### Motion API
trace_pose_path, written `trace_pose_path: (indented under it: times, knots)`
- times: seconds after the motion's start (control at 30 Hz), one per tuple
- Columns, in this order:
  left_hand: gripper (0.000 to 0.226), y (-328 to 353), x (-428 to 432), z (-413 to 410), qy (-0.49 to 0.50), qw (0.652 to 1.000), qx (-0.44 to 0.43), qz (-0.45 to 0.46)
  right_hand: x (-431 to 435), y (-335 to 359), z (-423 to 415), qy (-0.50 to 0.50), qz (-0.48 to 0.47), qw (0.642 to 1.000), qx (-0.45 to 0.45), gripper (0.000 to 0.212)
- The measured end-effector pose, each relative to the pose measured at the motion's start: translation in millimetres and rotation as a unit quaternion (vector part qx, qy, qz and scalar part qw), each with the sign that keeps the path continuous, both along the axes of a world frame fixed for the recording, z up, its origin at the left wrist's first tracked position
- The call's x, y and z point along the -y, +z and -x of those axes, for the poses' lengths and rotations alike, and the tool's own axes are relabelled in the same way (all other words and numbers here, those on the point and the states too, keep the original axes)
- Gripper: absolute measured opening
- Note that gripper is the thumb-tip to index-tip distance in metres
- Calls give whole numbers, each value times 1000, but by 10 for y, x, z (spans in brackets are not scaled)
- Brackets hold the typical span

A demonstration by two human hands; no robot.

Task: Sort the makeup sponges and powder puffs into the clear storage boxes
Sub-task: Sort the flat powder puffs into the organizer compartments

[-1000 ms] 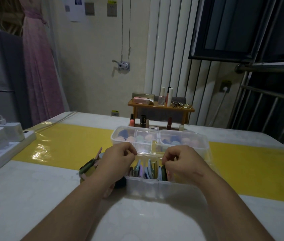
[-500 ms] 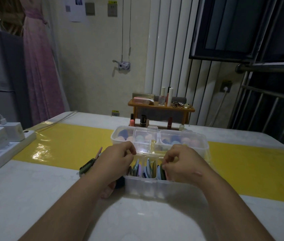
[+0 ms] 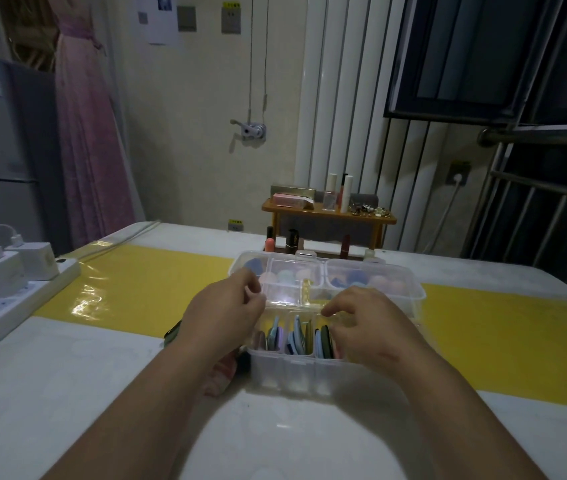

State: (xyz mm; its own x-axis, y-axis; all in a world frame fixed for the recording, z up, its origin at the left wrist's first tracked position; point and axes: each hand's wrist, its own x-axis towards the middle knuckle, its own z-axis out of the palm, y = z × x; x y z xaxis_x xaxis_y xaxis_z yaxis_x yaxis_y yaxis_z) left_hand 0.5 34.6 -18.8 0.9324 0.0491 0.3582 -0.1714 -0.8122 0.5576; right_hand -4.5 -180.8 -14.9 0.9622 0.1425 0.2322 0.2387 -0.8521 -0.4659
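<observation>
Your right hand (image 3: 368,327) looser than before, fingers spread, empty, over powder puffs (image 3: 296,336) in near box (image 3: 285,372). Left hand (image 3: 226,313) curled; grip unclear. Closed far box (image 3: 344,268) just behind.

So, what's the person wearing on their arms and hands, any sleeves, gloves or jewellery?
The left hand and right hand are bare: no gloves or rings that I can make out. Both forearms are uncovered down to the frame's edge, with no sleeve, watch or bracelet in view.
</observation>
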Motion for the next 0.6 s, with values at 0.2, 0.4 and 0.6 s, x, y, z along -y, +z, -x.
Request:
trace_pose_path:
  times: [0.2, 0.4, 0.6]
  knots:
    - [30, -20, -272, -111, 152, 986, 15, -61, 49, 29, -11, 6, -4, 1000, -10, 29]
    - [20, -101, -313, -147, 176, 976, -93, -89, 119, 79, -17, 14, -38, 999, 7, 28]
    - [22, -82, -284, -150, 197, 966, -94, -138, 121, 38, -37, 21, -66, 997, 16, 28]
